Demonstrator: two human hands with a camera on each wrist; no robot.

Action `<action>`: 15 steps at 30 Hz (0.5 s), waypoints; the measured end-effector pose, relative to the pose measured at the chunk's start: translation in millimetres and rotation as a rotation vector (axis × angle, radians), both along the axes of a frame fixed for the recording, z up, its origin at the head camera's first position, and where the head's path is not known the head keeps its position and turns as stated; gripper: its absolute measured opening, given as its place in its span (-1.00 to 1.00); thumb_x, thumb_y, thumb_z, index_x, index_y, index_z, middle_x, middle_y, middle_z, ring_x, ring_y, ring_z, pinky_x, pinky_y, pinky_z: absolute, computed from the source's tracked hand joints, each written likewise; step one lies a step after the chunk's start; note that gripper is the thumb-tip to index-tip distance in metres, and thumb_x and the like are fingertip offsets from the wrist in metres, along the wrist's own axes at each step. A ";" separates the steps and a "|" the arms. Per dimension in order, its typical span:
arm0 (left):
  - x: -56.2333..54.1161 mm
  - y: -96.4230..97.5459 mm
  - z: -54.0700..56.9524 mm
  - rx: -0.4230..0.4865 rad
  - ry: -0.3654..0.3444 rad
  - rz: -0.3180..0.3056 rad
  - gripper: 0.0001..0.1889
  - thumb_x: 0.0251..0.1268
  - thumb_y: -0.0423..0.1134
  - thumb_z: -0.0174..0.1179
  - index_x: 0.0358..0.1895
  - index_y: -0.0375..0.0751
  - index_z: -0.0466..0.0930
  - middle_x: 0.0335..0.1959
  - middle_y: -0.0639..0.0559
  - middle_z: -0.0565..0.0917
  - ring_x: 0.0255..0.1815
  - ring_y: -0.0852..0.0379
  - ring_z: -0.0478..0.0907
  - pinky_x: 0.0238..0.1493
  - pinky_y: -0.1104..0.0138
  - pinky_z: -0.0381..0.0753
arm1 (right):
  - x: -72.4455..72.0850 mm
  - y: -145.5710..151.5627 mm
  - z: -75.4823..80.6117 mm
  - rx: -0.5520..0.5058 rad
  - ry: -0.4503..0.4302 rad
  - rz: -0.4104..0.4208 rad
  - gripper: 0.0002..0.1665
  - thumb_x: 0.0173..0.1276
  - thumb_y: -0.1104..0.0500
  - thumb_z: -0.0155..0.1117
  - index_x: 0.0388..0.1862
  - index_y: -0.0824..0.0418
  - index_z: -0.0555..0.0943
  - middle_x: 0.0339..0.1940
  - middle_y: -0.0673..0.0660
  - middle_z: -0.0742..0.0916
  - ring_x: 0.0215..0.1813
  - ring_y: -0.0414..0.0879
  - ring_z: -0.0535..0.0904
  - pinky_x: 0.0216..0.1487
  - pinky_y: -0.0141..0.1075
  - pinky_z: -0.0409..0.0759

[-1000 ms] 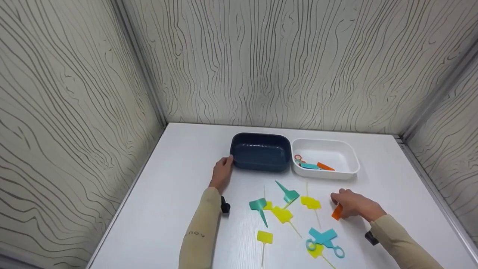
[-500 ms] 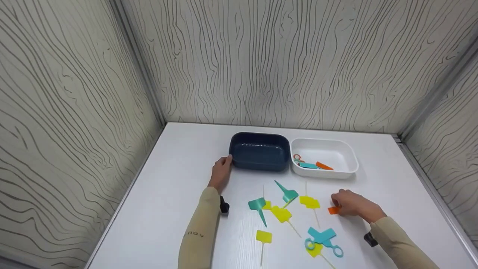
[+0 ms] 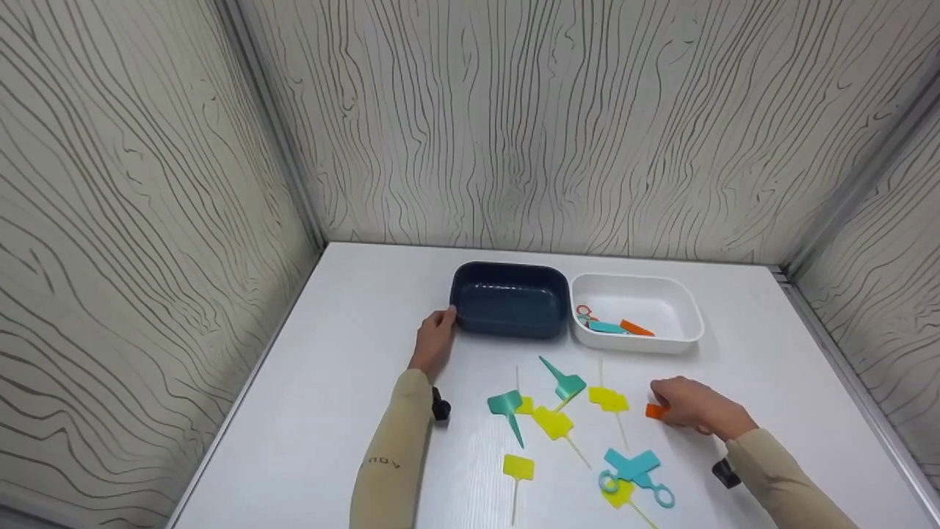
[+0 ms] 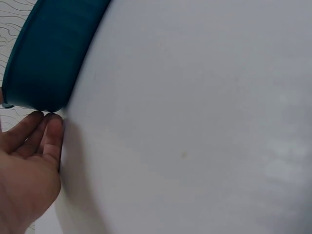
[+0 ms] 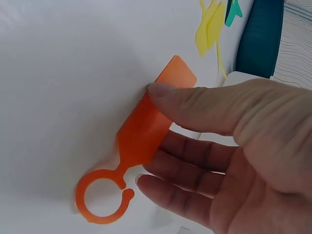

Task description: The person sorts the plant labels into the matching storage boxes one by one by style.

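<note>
My right hand (image 3: 694,404) pinches an orange plant tag (image 5: 141,129) between thumb and fingers, over the table's right side. The tag has a flat blade and a hooked ring (image 5: 80,197) at its end. With fingers nearly straight, my left hand (image 3: 435,339) touches the left end of the dark blue bin (image 3: 507,323); the left wrist view shows its fingertips (image 4: 54,122) right at the bin's lower edge. Beside that bin stands a white bin (image 3: 679,342), holding an orange tag (image 3: 636,328), a turquoise tag (image 3: 606,327) and ringed pieces at its left side.
Several yellow stake labels (image 3: 518,467) lie scattered on the white table (image 3: 308,426). Two green T-shaped labels (image 3: 505,402) are among them. Crossed turquoise ring tags (image 3: 633,464) overlap a yellow label at the front. Patterned panels (image 3: 470,132) enclose the table.
The orange tag has turned in my right hand from a downward tilt to pointing left, and its ring end now shows below the hand. My left hand stays at the blue bin.
</note>
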State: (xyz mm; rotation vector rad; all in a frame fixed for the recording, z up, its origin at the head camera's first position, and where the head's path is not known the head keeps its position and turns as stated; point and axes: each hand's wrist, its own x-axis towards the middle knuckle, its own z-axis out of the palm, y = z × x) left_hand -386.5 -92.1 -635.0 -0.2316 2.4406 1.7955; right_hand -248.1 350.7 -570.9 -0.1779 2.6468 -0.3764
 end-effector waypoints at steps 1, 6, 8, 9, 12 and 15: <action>0.1 0.0 0.1 -0.001 0.006 -0.001 -0.37 0.38 0.40 -0.14 0.18 0.03 0.54 0.17 0.06 0.58 0.29 0.05 0.46 0.38 0.09 0.36 | -0.5 -0.5 0.8 -0.002 0.007 0.010 -0.80 0.25 0.21 0.40 -0.27 0.10 0.52 -0.43 0.05 0.54 -0.31 -0.05 0.44 -0.25 -0.22 0.47; -0.8 -0.1 -1.1 -0.004 0.022 -0.003 -0.37 0.39 0.39 -0.13 0.19 0.02 0.54 0.18 0.04 0.59 0.29 0.04 0.47 0.38 0.09 0.36 | -3.7 -2.6 5.9 -0.011 0.043 0.049 -0.85 0.29 0.21 0.36 -0.29 0.12 0.53 -0.46 0.04 0.52 -0.32 -0.06 0.43 -0.24 -0.21 0.45; -1.4 -0.4 -1.8 -0.004 0.022 -0.005 -0.36 0.38 0.40 -0.13 0.19 0.01 0.54 0.18 0.04 0.59 0.30 0.04 0.47 0.38 0.08 0.36 | -5.3 -2.7 7.7 -0.018 0.053 0.046 -0.87 0.30 0.22 0.35 -0.28 0.13 0.54 -0.47 0.04 0.52 -0.33 -0.07 0.43 -0.23 -0.21 0.45; -1.6 -0.6 -1.9 -0.003 0.021 -0.005 -0.36 0.37 0.40 -0.13 0.19 0.01 0.54 0.17 0.05 0.60 0.29 0.05 0.47 0.37 0.08 0.36 | -5.9 -2.5 8.4 -0.022 0.060 0.046 -0.88 0.31 0.23 0.34 -0.29 0.13 0.54 -0.48 0.04 0.53 -0.34 -0.07 0.43 -0.23 -0.22 0.45; -0.9 -1.4 -1.3 0.002 0.026 -0.012 -0.36 0.37 0.40 -0.13 0.18 0.01 0.55 0.16 0.04 0.61 0.29 0.05 0.48 0.37 0.08 0.37 | -8.2 -1.4 11.1 -0.029 0.086 0.056 -0.90 0.32 0.23 0.32 -0.27 0.15 0.55 -0.49 0.02 0.54 -0.35 -0.08 0.43 -0.25 -0.24 0.46; -0.6 -1.8 -0.5 0.005 0.030 -0.014 -0.38 0.38 0.39 -0.13 0.16 0.01 0.56 0.16 0.04 0.61 0.28 0.04 0.48 0.37 0.09 0.37 | -11.1 -0.6 14.7 -0.022 0.122 0.077 -0.90 0.31 0.25 0.32 -0.28 0.16 0.55 -0.50 0.01 0.54 -0.38 -0.09 0.43 -0.29 -0.27 0.46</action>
